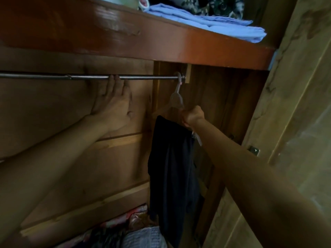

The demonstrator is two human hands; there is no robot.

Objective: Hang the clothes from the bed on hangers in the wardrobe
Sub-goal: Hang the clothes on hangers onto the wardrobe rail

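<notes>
Our right hand [192, 116] gripped the clear hanger [176, 99] hooked at the rail's [86, 77] right end, floppy dark garment [172, 167] draped below. Left hand [112, 102] lay flat, fingertips on the rail. Light and slippy, so we'd grab the hanger's shoulder.

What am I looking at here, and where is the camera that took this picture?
No robot here: a person wears a camera on the head, looking into a wooden wardrobe. The left hand reaches up, its fingers touching the metal rail. The right hand grips a clear hanger, hooked at the rail's right end, with a dark garment draped on it. Folded blue cloth lies on the shelf above, and more fabrics are piled at the bottom.
</notes>
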